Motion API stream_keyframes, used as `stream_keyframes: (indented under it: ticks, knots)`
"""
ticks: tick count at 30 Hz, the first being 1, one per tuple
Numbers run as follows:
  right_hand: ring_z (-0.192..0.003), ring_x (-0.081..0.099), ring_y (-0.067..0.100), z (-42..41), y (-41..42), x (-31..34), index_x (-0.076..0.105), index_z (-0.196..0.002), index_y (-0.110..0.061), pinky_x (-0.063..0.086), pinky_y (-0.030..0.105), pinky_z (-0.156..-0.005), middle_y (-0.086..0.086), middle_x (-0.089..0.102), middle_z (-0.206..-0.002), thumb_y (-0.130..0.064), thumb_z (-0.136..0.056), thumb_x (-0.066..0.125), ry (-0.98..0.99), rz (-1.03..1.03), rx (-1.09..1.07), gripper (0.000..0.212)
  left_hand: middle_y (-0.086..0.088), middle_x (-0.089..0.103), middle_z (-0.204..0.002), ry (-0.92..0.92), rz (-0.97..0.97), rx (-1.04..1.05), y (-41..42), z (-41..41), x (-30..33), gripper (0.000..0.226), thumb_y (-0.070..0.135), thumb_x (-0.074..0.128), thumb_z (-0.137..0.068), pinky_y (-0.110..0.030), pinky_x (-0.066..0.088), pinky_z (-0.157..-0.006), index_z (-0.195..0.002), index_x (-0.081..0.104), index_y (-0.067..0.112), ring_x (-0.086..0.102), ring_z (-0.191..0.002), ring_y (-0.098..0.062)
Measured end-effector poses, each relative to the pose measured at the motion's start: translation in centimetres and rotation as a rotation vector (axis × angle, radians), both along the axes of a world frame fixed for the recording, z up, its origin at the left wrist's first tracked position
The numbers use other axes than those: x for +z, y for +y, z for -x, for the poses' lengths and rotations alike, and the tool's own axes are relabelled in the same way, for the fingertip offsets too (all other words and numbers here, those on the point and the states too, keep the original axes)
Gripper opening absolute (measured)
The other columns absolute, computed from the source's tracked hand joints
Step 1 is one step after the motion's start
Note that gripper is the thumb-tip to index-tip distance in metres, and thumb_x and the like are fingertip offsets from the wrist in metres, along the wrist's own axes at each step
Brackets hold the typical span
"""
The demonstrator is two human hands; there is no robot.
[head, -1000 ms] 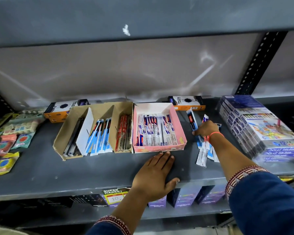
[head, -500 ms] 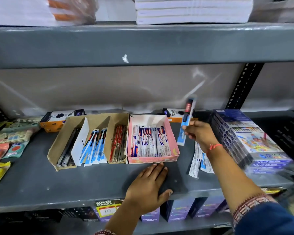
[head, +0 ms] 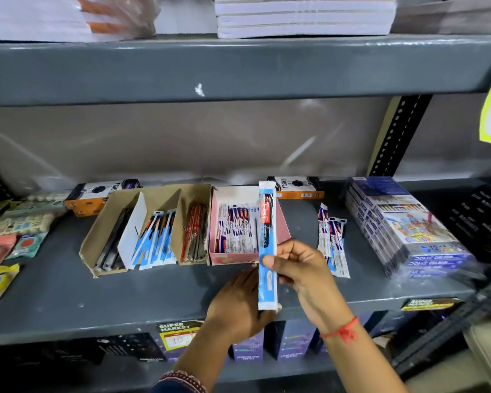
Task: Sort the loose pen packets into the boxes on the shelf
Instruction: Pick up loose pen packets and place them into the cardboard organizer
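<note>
The right hand [head: 298, 268] pinched a blue packet [head: 267, 245] upright, just before the pink box [head: 281, 225]; the left hand [head: 238, 304] lay flat on the shelf [head: 54, 296]. Sorting step: next, probably matching it to the blue packets [head: 156, 239] leftward.

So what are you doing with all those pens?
A person is sorting pen packets on a grey metal shelf. The right hand holds one long blue packet upright before the pink cardboard box. The left hand rests on the shelf edge. More loose packets lie right of that box.
</note>
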State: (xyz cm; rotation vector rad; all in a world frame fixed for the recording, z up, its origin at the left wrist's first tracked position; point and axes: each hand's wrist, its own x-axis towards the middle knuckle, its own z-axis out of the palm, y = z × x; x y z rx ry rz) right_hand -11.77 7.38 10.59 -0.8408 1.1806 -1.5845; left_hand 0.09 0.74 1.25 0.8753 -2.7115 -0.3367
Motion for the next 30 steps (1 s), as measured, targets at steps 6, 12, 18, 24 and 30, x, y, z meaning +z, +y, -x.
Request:
stream_keyframes:
  ticks: [6, 12, 18, 24, 30]
  knots:
    - [-0.038, 0.055, 0.001, -0.5, 1.7, 0.8, 0.069, -0.047, -0.020, 0.043, 0.010, -0.039, -0.004, 0.068, -0.048, 0.012, -0.074, 0.067, 0.012, 0.049, 0.023, 0.041, -0.003, 0.037, -0.146, -0.027, -0.071, 0.016, 0.7, 0.3, 1.3, 0.055, 0.046, 0.045, -0.091, -0.026, 0.031, -0.101, -0.140, 0.030, 0.024, 0.034, -0.129, -0.019]
    - [-0.039, 0.057, 0.000, -0.4, 2.3, 1.0, 0.067, -0.047, -0.017, 0.044, 0.010, -0.041, -0.004, 0.068, -0.047, 0.013, -0.075, 0.065, 0.012, 0.065, 0.049, 0.041, -0.011, 0.045, -0.139, 0.026, -0.095, 0.061, 1.3, 0.0, 1.8, 0.057, 0.029, 0.061, -0.087, -0.023, 0.027, -0.097, -0.135, 0.039, 0.008, 0.041, -0.125, -0.024]
    - [-0.039, 0.054, 0.000, -1.7, 1.5, 1.4, 0.062, -0.051, -0.015, 0.042, 0.009, -0.041, -0.007, 0.064, -0.044, 0.011, -0.075, 0.066, 0.018, 0.061, 0.065, 0.036, -0.006, 0.040, -0.144, -0.031, -0.056, 0.064, -0.1, -3.0, 0.6, 0.057, 0.043, 0.048, -0.091, -0.027, 0.032, -0.102, -0.140, 0.032, 0.019, 0.039, -0.127, -0.021]
    - [-0.040, 0.051, -0.001, -5.5, -1.3, 1.3, 0.061, -0.051, -0.017, 0.043, 0.009, -0.043, -0.008, 0.062, -0.044, 0.007, -0.076, 0.067, 0.039, 0.002, 0.103, 0.036, -0.002, 0.021, -0.154, -0.135, 0.081, 0.165, -3.2, -10.8, -1.2, 0.065, 0.054, 0.033, -0.093, -0.024, 0.002, -0.112, -0.145, 0.021, 0.017, 0.017, -0.140, -0.015]
    - [-0.046, 0.056, 0.001, -10.5, -5.0, 0.6, 0.063, -0.060, -0.014, 0.046, 0.010, -0.045, -0.007, 0.064, -0.051, 0.002, -0.076, 0.069, 0.059, -0.113, 0.066, 0.023, 0.002, 0.014, -0.155, -0.135, 0.092, 0.191, -5.8, -16.9, -1.7, 0.067, 0.058, 0.026, -0.093, -0.018, -0.004, -0.107, -0.147, 0.013, 0.021, 0.010, -0.141, -0.012]
